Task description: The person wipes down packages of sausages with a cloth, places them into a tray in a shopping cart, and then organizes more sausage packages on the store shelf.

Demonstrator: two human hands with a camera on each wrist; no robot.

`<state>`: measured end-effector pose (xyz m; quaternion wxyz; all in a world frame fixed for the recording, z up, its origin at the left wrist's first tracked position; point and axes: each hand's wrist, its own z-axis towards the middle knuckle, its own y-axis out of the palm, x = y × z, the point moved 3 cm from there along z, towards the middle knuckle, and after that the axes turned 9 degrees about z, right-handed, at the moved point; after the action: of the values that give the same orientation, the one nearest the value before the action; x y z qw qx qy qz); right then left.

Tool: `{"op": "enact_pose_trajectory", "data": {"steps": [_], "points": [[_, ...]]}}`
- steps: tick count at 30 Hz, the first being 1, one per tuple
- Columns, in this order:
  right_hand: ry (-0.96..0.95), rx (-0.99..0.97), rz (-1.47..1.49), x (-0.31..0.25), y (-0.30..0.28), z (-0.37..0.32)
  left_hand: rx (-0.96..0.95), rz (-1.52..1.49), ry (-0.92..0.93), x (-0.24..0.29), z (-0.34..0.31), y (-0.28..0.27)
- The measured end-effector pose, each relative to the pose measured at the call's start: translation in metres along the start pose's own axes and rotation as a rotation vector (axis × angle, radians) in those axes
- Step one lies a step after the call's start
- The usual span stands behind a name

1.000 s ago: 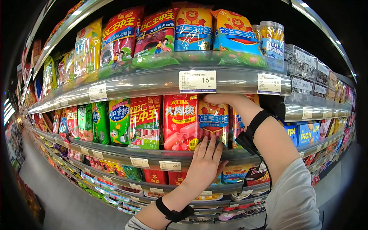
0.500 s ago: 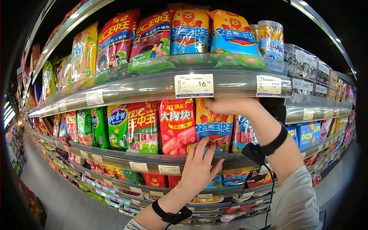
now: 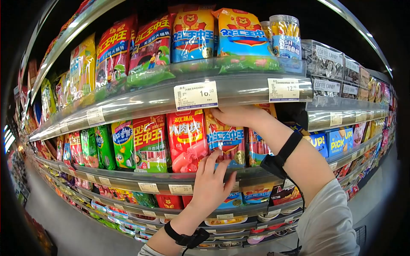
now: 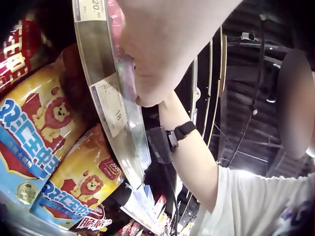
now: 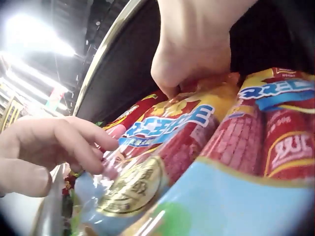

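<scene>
On the middle shelf stands a yellow, red and blue bag of sausages (image 3: 226, 137) with a lion printed on it. My right hand (image 3: 241, 116) reaches in under the upper shelf and grips the bag's top edge. In the right wrist view the curled fingers of this right hand (image 5: 192, 61) press into the crumpled top, partly hidden behind the wrist. My left hand (image 3: 211, 185) is at the bag's lower front with its fingers spread and fairly straight. Its fingertips (image 5: 110, 142) lie against the clear wrapping in the right wrist view.
A red sausage bag (image 3: 186, 141) stands close at the left, and another lion bag (image 3: 259, 147) at the right. The upper shelf's edge (image 3: 239, 94) with price tags runs just above my right hand. Blue boxes (image 3: 339, 140) stand farther right.
The head view has turned a little to the right, so the shelves sit farther left. My left hand's fingers have spread and lie less flat on the bag. My right hand stays at its top.
</scene>
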<state>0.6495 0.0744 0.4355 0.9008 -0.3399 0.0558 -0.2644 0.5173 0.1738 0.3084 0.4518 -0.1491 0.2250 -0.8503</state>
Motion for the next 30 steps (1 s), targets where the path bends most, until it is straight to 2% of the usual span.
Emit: {"op": "enact_pose_trajectory", "data": {"steps": [3, 7, 10, 13, 15, 16, 18, 19, 22, 23, 27, 30], "points": [[0.082, -0.124, -0.029, 0.002, -0.004, 0.003, 0.001, 0.021, 0.012, 0.000, 0.000, 0.000], [0.047, -0.128, -0.022, -0.004, -0.008, -0.001, 0.005, 0.003, 0.014, 0.001, -0.001, 0.001], [0.009, -0.074, 0.095, -0.002, -0.012, -0.009, 0.000, 0.011, 0.014, 0.002, -0.002, 0.001], [0.121, -0.140, 0.118, -0.013, -0.036, -0.026, -0.016, 0.024, 0.015, 0.005, -0.002, -0.003], [0.301, -0.143, -0.030, -0.017, -0.055, -0.044, -0.002, 0.039, 0.047, 0.012, -0.001, -0.005], [0.298, -0.145, -0.034, -0.008, -0.052, -0.054, 0.005, 0.056, 0.078, 0.016, -0.001, -0.004], [0.326, -0.034, -0.320, 0.011, -0.043, -0.070, -0.021, 0.059, 0.110, 0.026, 0.000, 0.000], [0.389, -0.073, -0.329, 0.013, -0.043, -0.076, -0.060, 0.056, 0.158, 0.036, 0.005, 0.000], [0.413, -0.135, -0.158, 0.025, -0.046, -0.077, -0.142, 0.060, 0.207, 0.049, 0.008, 0.010], [0.384, -0.097, -0.111, 0.024, -0.047, -0.078, -0.169, 0.063, 0.201, 0.050, 0.008, 0.015], [0.290, -0.050, -0.300, -0.003, -0.050, -0.087, -0.179, 0.098, 0.192, 0.050, 0.003, 0.022], [0.284, -0.036, -0.261, -0.005, -0.046, -0.088, -0.154, 0.104, 0.180, 0.049, 0.003, 0.024]]}}
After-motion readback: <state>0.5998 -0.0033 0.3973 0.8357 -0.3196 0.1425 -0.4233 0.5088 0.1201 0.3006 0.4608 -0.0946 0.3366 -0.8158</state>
